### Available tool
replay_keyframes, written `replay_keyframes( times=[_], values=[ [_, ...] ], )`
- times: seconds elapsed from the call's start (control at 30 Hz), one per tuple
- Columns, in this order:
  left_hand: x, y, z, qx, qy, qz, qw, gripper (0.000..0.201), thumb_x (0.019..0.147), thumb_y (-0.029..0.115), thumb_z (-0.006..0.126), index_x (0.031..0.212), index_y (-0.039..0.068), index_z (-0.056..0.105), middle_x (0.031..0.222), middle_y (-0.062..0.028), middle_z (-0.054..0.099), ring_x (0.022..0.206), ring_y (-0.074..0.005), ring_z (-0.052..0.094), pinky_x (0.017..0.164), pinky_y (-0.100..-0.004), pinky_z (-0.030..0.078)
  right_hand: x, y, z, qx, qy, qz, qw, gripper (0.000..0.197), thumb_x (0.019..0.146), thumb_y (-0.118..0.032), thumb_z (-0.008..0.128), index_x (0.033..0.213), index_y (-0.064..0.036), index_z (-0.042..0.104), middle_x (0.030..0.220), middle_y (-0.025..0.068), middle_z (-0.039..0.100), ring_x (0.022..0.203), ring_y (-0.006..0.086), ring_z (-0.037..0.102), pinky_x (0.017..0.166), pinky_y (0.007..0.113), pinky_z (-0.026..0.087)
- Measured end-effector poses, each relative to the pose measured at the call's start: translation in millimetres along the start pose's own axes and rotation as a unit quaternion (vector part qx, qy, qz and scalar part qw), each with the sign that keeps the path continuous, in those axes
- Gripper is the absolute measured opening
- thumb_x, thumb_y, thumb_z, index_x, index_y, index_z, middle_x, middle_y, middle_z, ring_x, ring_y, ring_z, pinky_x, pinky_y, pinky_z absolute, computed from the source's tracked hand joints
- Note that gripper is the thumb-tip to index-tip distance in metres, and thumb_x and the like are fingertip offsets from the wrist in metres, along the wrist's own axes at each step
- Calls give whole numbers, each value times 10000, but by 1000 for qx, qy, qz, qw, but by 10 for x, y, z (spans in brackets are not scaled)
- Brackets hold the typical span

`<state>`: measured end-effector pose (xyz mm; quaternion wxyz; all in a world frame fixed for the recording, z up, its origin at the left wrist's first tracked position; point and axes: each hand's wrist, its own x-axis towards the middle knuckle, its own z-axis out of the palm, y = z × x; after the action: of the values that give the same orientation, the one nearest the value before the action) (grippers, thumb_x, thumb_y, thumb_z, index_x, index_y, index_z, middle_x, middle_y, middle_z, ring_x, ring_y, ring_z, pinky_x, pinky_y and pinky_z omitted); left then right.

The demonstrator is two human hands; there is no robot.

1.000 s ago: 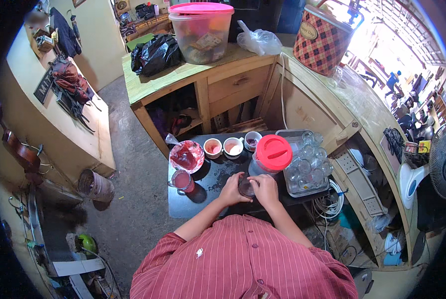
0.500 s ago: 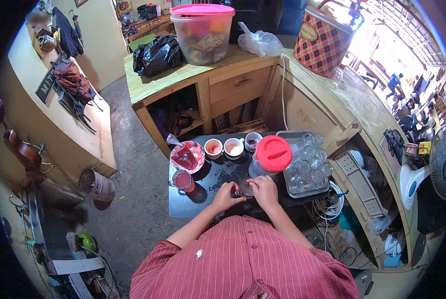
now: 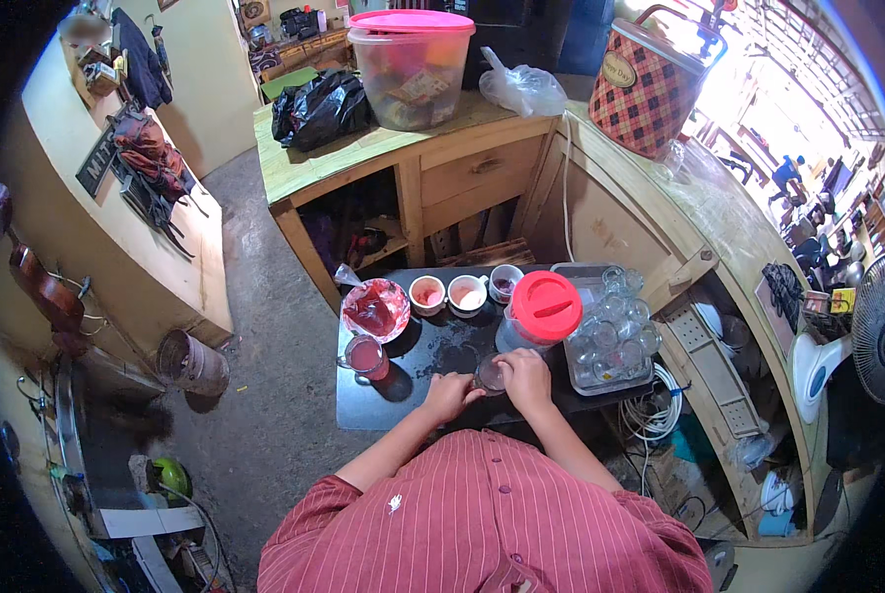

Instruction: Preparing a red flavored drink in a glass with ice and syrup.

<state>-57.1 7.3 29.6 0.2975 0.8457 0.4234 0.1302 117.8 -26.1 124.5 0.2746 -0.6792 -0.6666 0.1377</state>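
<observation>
Between my hands, near the front edge of the dark table [image 3: 442, 354], stands a clear drinking glass [image 3: 490, 374]. My right hand [image 3: 527, 380] grips its right side and rim. On the other side my left hand [image 3: 449, 396] is closed, its thumb reaching the glass low down; its fingers partly hide what they grip. Just beyond is a clear pitcher with a red lid [image 3: 546, 306]. To the left stands a glass mug of red drink [image 3: 366, 358], below a bowl with a red, wet-looking content [image 3: 374, 309].
Two pale cups [image 3: 427, 295] with reddish content and a third cup [image 3: 504, 283] line the table's far side. A tray [image 3: 610, 383] at the right holds several upturned clear glasses [image 3: 615, 326]. Coiled white cable [image 3: 652, 420] hangs beside it. A wooden counter [image 3: 482, 168] stands beyond.
My left hand has shifted slightly left and down, its fingers now curled lower beside the glass. My right hand stays on the glass. The view has tilted a little.
</observation>
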Motion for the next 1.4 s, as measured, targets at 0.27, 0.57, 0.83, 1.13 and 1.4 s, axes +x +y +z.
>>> replay_keyframes(
  times=[0.27,0.57,0.83,1.13,1.4],
  values=[
    [17,-1,10,0,4,12,1000,375,858,474,578,831,102,619,761,-119,652,790,-338,618,676,-482,382,9,48,37,3,41,-12,999,126,794,-155,646,856,-104,743,824,157,657,832,334,621,744,429,500],
    [32,-17,16,12,-26,-1,1000,404,868,494,566,864,92,606,812,-121,669,816,-346,630,691,-484,388,2,130,51,-39,-50,30,998,109,767,-153,674,829,-99,745,806,130,670,842,317,611,774,416,489],
    [23,11,-12,-9,-22,-2,1000,403,861,493,576,841,91,598,792,-120,672,781,-347,635,661,-480,405,41,165,99,51,-24,5,998,113,771,-138,665,831,-78,741,798,137,666,836,323,616,774,429,485],
    [2,-55,-73,-6,-12,-5,1000,389,853,489,593,865,101,625,795,-117,676,778,-344,641,664,-472,427,27,73,-33,93,-27,9,995,124,785,-74,660,882,-52,734,816,149,670,710,286,642,665,353,500],
    [-84,-348,-175,-61,4,-56,997,410,848,516,586,836,107,621,791,-95,667,798,-318,636,696,-479,392,-29,-97,-457,260,63,15,963,139,803,-3,667,923,-36,731,876,113,685,819,174,648,727,275,495]
  ],
)
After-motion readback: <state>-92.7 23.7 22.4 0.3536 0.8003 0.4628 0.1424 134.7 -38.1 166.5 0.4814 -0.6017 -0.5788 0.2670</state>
